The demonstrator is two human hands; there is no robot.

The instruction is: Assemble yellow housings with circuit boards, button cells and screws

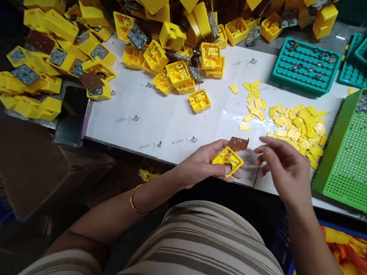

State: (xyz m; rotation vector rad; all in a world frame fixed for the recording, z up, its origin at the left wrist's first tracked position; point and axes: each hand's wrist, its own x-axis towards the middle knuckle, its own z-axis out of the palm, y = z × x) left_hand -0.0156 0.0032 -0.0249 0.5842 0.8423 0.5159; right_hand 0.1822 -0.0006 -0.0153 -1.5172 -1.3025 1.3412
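Observation:
My left hand [206,158] grips a yellow plastic housing [221,157] near the table's front edge, its open inside facing up. A dark round part sits in the housing by my thumb. A brown circuit board [238,143] stands out beyond the housing's far side, with a small red spot at its corner. To the right, my right hand [283,167] hovers with its fingers apart, and I see nothing held in it. Just beyond that hand lies a heap of small flat yellow plastic pieces [301,127], with several more scattered to its left.
A green basket [325,158] with small metal parts stands at right. Teal trays [303,83] lie at the back right, the nearest bearing small parts. Yellow housings [178,75] pile up at the back and left. A dark phone-like slab [72,115] lies at the left edge.

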